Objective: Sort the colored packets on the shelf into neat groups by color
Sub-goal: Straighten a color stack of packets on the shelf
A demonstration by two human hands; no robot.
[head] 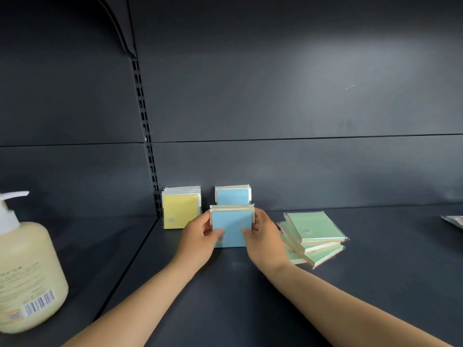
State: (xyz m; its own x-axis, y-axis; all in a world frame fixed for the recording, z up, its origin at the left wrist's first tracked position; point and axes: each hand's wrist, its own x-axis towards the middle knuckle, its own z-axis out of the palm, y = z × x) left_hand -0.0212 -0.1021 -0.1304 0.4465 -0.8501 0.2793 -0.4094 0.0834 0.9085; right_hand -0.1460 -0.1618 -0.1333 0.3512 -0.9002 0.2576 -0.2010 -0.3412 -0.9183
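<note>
Both hands, left hand (pixel 198 236) and right hand (pixel 263 236), are gripping the upright plastic-wrapped blue packets (pixel 231 227) between curled fingers (pixel 217 232), standing mid-shelf (pixel 225 296); bare shelf is lying toward the front edge.

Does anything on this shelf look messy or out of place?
Yes. The green packets lie flat in a fanned, crooked pile at the right, while the yellow packets and blue packets stand upright. A pump bottle at the left is no packet at all.
</note>
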